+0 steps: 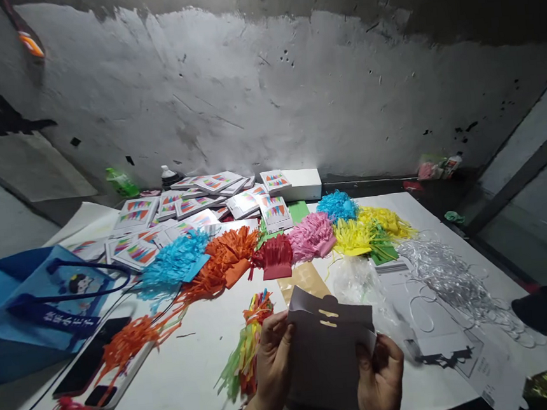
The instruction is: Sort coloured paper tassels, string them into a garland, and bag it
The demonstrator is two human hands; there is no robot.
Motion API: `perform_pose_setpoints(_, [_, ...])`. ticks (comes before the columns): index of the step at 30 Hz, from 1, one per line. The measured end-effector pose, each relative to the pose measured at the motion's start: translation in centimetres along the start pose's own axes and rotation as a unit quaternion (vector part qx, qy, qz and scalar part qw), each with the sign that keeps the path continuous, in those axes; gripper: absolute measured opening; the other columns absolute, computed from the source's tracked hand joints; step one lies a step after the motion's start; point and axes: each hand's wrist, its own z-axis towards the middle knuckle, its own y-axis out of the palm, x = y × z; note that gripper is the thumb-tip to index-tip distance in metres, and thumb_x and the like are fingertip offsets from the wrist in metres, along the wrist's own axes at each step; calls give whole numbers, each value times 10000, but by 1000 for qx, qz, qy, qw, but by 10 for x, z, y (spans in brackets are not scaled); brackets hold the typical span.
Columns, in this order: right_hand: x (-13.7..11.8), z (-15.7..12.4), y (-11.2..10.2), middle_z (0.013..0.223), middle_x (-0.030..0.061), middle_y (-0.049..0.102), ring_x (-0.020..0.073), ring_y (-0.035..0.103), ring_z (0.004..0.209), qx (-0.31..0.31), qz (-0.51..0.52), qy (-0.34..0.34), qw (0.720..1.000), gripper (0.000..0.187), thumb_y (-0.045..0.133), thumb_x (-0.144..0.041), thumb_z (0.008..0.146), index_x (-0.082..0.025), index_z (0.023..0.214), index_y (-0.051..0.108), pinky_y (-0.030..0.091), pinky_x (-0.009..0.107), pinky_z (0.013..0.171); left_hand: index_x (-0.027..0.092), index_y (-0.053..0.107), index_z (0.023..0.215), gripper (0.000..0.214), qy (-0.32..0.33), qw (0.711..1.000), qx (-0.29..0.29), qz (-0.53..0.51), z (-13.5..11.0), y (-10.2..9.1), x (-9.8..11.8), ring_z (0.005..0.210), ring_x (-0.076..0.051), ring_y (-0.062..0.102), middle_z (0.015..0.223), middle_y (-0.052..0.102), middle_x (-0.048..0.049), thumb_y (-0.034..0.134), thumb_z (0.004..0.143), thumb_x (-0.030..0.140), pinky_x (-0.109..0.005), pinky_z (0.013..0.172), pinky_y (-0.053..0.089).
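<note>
At the table's front, a grey cardboard packaging sleeve (326,360) with folded flaps and two hang slots is held upright between both hands. My left hand (275,358) is closed on its left edge, thumb across the front. Closed on the right edge is my right hand (379,374), near a lifted pale flap. Just left of my left hand lies a bundle of multicoloured paper tassels (247,344), partly hidden by it. Beyond the sleeve is a brown paper piece (304,282). Crumpled clear plastic (359,283) lies to the right.
Fringed tassel piles, blue (173,265), orange (225,257), red (275,256), pink (312,235) and yellow (353,235), cross the table. Printed packs (214,183) are heaped behind. A blue bag (18,304) and phone (92,355) are left; white cord (447,273) and flat card (492,371) right.
</note>
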Motion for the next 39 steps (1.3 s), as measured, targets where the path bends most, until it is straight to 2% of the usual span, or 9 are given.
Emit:
perform_pose_setpoints(3, [4,-2,-3,954,45,687,182,658,881,16,12,7,1000,419,728,-466,744,-210,1013,535,514,282,766,212,625,896,289,-20,1000,16,-16,1,-3,-2,784,-152,636,857,692,-13,739,740,426,-224,693,503])
perform_pose_setpoints(8, [3,2,-11,820,20,695,170,657,712,-34,40,49,997,385,786,-440,674,-200,922,615,519,269,656,204,646,865,315,-28,998,47,-27,5,-7,-5,815,-154,637,878,698,-12,778,693,431,-221,717,504])
perform_pose_setpoints(12, [-18,11,-10,889,19,681,169,642,730,-90,145,137,976,283,784,-388,684,-207,759,579,519,294,664,204,652,860,306,-44,998,39,-30,5,-9,-5,817,-155,639,881,704,-15,782,692,424,-215,702,500])
perform_pose_setpoints(17, [-50,22,-3,796,-14,618,144,589,654,-145,225,207,941,383,765,-373,694,-208,637,424,494,282,614,198,659,843,313,-50,998,33,-31,3,-9,-4,763,-149,637,831,702,-8,797,671,420,-215,672,502])
perform_pose_setpoints(25, [-48,20,5,663,-56,435,86,405,584,-55,188,115,974,394,743,-362,736,-194,620,406,391,206,545,197,652,848,317,-55,998,19,-38,1,-4,-1,798,-168,652,852,710,-19,796,673,419,-222,683,513])
perform_pose_setpoints(30, [-50,20,5,630,-67,363,82,373,566,-71,202,125,969,470,719,-394,761,-201,591,326,385,208,531,193,658,848,313,-46,999,21,-15,0,-4,0,777,-167,642,855,705,-21,785,682,426,-232,689,520])
perform_pose_setpoints(32, [-55,22,4,624,-68,374,86,404,562,-80,218,145,962,477,739,-383,739,-203,590,323,395,212,530,192,653,852,314,-49,998,24,-9,-1,-5,-1,783,-177,644,871,706,-27,777,690,432,-244,688,522])
perform_pose_setpoints(37, [-64,27,0,768,-19,632,137,574,625,-138,244,234,931,240,743,-382,733,-235,849,592,458,247,561,197,640,850,311,-56,998,26,-26,-3,-7,-5,794,-175,645,876,708,-24,783,687,421,-239,694,517])
perform_pose_setpoints(39, [-62,27,-2,799,-4,674,163,616,687,-145,242,233,930,197,739,-371,739,-230,832,636,487,271,609,201,642,852,300,-54,998,22,-27,-3,-7,-6,794,-170,645,872,710,-21,780,693,413,-231,693,517])
